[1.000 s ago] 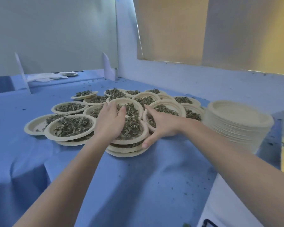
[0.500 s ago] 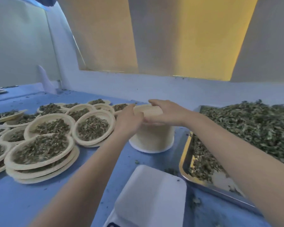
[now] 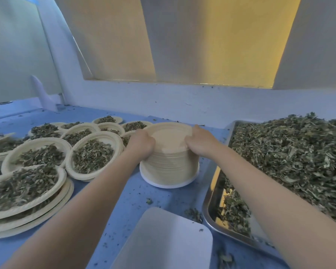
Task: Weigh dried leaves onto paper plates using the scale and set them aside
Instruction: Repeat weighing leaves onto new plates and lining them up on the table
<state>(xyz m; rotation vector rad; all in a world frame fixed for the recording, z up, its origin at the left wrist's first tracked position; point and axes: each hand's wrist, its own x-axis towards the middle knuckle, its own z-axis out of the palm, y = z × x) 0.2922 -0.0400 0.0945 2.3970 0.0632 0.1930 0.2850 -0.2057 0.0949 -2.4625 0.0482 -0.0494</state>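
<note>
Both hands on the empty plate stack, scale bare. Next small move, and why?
Probably peel the top plate off the stack of empty plates and set it on the scale: left hand and right hand grip its upper rim, and the scale platform is bare.

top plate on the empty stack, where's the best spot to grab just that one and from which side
Take the top plate by its thin raised rim, at the left and right edges where the left hand and right hand already sit. Come from above and the sides. The stack of empty plates nests tightly, so likely only the rim lip gives fingertips something to peel up.
</note>
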